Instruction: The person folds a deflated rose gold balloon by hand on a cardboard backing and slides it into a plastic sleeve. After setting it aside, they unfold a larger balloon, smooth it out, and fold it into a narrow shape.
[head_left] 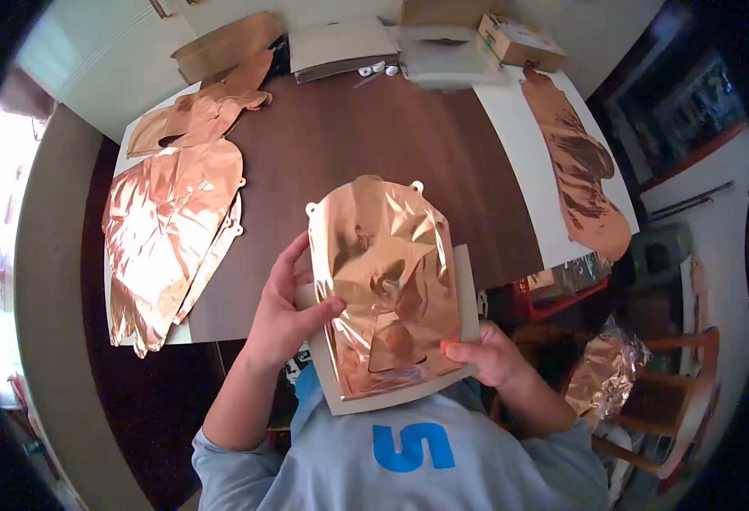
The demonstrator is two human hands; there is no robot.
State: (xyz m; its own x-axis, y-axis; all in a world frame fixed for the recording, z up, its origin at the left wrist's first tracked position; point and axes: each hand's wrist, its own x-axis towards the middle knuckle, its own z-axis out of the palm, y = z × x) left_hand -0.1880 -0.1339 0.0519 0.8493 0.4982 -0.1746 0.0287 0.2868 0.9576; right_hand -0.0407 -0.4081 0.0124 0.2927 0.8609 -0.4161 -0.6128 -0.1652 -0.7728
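A flat, folded copper-coloured foil balloon with small white-edged tabs at its top corners lies against a pale card sheet, held up in front of my chest. My left hand is closed on the left edges of both, thumb on the shiny front and fingers behind. At the lower right corner my right hand pinches the foil and card together. Something orange covers its thumb tip. The fingers behind the card are hidden.
Flat foil balloons lie heaped on the table's left side; another foil piece rests on white sheeting at right. At the back stand stacked cards, clear bags and a cardboard box. A wooden chair with crumpled foil stands right.
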